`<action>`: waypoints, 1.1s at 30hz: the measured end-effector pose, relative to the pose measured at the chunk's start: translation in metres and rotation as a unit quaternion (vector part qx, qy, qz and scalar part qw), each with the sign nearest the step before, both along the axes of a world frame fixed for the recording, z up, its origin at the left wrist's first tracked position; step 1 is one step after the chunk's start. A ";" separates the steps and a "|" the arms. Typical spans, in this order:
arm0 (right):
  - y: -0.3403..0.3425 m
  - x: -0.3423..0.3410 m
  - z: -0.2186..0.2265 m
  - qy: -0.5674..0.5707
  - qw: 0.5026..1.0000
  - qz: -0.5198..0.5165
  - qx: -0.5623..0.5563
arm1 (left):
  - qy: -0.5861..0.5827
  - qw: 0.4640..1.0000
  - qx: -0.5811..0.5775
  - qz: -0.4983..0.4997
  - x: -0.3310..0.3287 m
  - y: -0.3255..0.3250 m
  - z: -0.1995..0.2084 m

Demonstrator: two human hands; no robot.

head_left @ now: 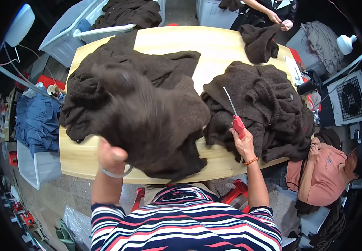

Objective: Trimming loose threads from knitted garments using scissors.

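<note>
Fingers of the left hand are blurred at the table's near edge, the thumb set apart; whether they grip the dark brown cloth beside them I cannot tell. That cloth spreads over the table's left half, smeared by motion, so a swinging fold could slide off the near edge or snag the wristband. On the right, the right hand's fingers are curled closed around a red-handled tool, its thin metal shaft pointing far and left over a brown pile; if the wrist dipped, the tip could catch the fabric.

At left, a pale bin carries heaped blue cloth; at far left, a white-rimmed bin holds brown cloth. The far middle bin's contents are unclear; at far right, a bin holds grey cloth.
</note>
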State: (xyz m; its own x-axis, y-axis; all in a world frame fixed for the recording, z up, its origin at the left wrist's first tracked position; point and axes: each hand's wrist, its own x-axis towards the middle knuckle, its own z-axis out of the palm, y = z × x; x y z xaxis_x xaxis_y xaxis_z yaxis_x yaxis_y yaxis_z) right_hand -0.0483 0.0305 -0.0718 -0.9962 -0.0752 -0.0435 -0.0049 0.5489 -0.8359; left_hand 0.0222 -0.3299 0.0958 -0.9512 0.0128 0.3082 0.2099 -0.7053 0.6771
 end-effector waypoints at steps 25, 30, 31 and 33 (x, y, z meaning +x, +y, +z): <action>-0.322 -0.040 -0.064 0.108 0.865 0.346 0.347 | -0.450 0.876 0.042 0.169 0.176 0.031 -0.287; -0.293 -0.067 -0.083 0.029 0.859 0.347 0.374 | -0.436 0.884 0.035 0.163 0.169 0.022 -0.278; -0.284 -0.068 -0.060 0.018 0.864 0.328 0.382 | -0.430 0.888 0.033 0.162 0.169 0.020 -0.278; -0.252 -0.083 -0.027 0.024 0.901 0.226 0.370 | -0.432 0.888 -0.005 0.160 0.168 0.019 -0.279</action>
